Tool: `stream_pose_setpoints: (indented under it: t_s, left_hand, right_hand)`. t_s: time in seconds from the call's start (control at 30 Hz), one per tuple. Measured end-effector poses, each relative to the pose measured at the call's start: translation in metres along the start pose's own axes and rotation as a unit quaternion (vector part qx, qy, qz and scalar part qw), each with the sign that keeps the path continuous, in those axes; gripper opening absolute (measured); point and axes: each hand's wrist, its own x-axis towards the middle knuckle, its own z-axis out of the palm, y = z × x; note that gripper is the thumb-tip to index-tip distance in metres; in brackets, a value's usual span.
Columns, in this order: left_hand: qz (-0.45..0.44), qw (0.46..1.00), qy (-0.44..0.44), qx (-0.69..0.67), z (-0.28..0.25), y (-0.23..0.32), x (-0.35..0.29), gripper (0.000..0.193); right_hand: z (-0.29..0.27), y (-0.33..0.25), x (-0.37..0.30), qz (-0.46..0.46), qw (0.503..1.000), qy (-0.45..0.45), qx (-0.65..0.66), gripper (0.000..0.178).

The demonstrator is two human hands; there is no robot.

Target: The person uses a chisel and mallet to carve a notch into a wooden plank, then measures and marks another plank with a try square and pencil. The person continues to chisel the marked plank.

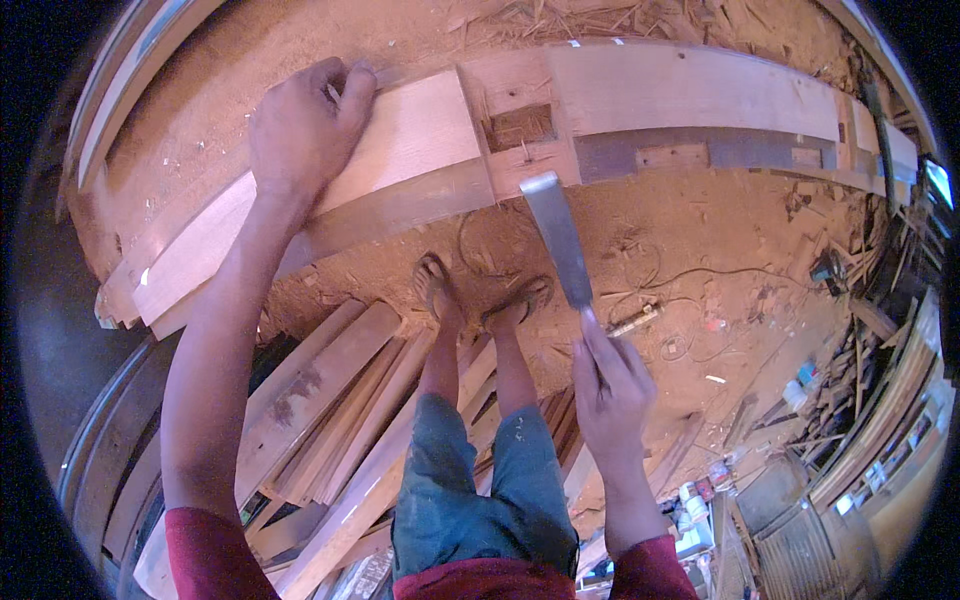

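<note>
My right hand [612, 395] grips a chisel [560, 240] low, in front of the workpiece. Its wide metal blade points up and away, the tip close to the near edge of a long wooden beam [690, 85]; whether they touch I cannot tell. Cut into the beam's middle is a rectangular mortise [522, 128] with shavings in it. My left hand [310, 125] is closed, over a pale plank section [415, 130] left of the mortise. What its curled fingers hold, if anything, is hidden.
Boards [320, 390] lie stacked at the near left, beside my legs. A thin cable [720, 270] runs over the sawdust-covered floor [620, 220]. Scrap wood [860, 360] is piled along the right side. Small containers [695, 500] stand at the lower right.
</note>
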Motion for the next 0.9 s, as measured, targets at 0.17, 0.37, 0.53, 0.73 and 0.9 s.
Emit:
stream_pose_setpoints:
  t_s: [0.17,0.37,0.53,0.73,0.9]
  left_hand:
    - [0.018,1.000,-0.001,-0.005,-0.001,-0.004,0.004,0.047]
    - [0.046,0.999,0.001,-0.004,0.003,-0.002,0.001,0.041]
    - [0.026,1.000,-0.001,-0.006,-0.002,0.000,-0.002,0.042]
    - [0.008,1.000,-0.013,0.003,-0.001,0.000,-0.002,0.046]
    - [0.026,1.000,0.004,-0.011,0.002,-0.005,0.003,0.045]
  right_hand:
    - [0.003,-0.008,0.015,0.011,1.000,-0.002,0.012,0.036]
    - [-0.008,-0.014,0.008,0.004,1.000,-0.015,-0.021,0.036]
    - [-0.006,-0.011,0.005,0.001,1.000,-0.020,-0.004,0.036]
    - [0.004,-0.013,0.000,-0.008,1.000,0.006,-0.006,0.036]
    - [0.010,-0.020,0.016,0.026,0.999,-0.013,-0.024,0.036]
